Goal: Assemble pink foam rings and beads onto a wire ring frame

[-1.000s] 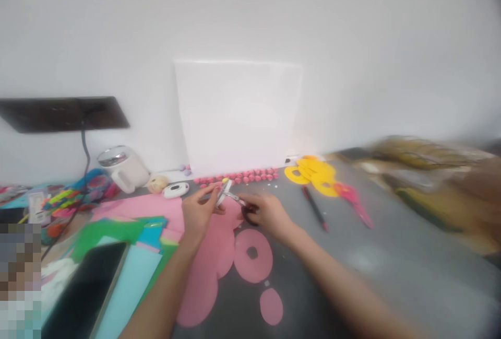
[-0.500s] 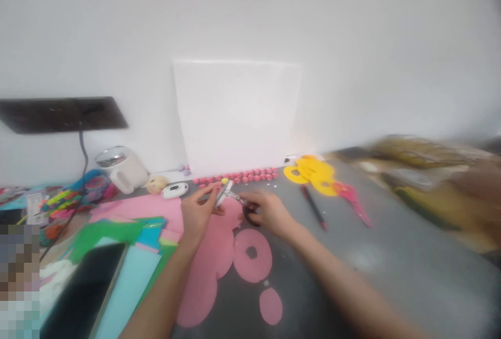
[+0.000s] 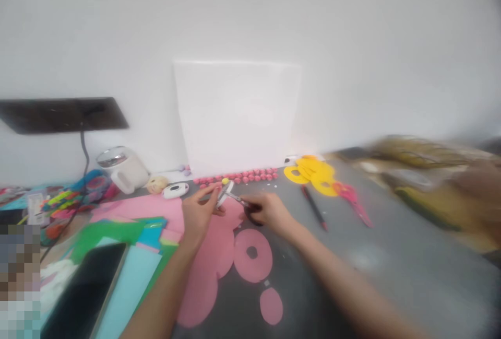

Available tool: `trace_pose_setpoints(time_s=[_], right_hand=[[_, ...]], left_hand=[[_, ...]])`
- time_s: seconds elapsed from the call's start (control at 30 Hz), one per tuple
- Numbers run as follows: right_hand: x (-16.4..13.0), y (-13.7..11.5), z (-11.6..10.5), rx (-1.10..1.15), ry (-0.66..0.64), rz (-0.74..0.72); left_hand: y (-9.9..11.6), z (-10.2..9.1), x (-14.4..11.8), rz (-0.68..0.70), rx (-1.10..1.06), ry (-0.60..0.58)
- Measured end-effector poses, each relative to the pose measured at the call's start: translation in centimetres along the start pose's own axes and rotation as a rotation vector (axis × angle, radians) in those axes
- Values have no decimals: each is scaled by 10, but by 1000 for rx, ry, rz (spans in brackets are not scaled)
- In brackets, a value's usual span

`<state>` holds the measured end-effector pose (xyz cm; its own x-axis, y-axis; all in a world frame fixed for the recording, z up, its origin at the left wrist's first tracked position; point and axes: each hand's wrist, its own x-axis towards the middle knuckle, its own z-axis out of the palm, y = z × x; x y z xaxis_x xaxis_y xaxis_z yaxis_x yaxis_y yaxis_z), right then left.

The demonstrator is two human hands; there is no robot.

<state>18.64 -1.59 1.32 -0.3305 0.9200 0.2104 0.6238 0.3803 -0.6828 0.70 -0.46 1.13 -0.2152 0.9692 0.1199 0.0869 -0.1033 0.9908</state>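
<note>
- The left hand (image 3: 198, 211) pinches a small white piece (image 3: 223, 198) above the pink paper (image 3: 221, 247).
- The right hand (image 3: 271, 211) grips dark-handled scissors (image 3: 254, 215), blades pointing toward the piece; contact is blurred.
- A pink ring (image 3: 263, 263) lies beside the paper.

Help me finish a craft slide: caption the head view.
Left hand holding a small white piece, right hand holding dark-handled scissors, with pink cutouts lying on the grey table.

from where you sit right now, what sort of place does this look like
Probably a craft table: the right hand holds dark-handled scissors, a cut pink ring lies nearby, and yellow rings are piled farther back.
</note>
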Motion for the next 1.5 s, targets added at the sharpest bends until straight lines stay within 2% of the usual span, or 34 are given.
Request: trace_pose_setpoints(time_s=[0.23, 0.37, 0.5, 0.67, 0.8, 0.93, 1.33, 1.5], right_hand=[[0, 5, 0, -37, 57, 44], [0, 10, -4, -224, 127, 69], [-8, 11, -9, -456, 15, 61], [-12, 1, -10, -620, -110, 59], [-9, -7, -8, -694, -158, 15], [-6, -11, -7, -719, -158, -9], [-2, -14, -9, -663, -182, 47], [-1, -14, -11, -604, -200, 65]], left_hand=[[-2, -1, 1, 16, 81, 0], [-4, -1, 1, 28, 158, -17], [-2, 0, 0, 15, 156, -51], [3, 0, -1, 95, 89, 24], [0, 1, -1, 131, 113, -45], [-5, 1, -1, 184, 157, -103], [-7, 2, -1, 301, 154, -79], [-3, 3, -4, 369, 125, -114]])
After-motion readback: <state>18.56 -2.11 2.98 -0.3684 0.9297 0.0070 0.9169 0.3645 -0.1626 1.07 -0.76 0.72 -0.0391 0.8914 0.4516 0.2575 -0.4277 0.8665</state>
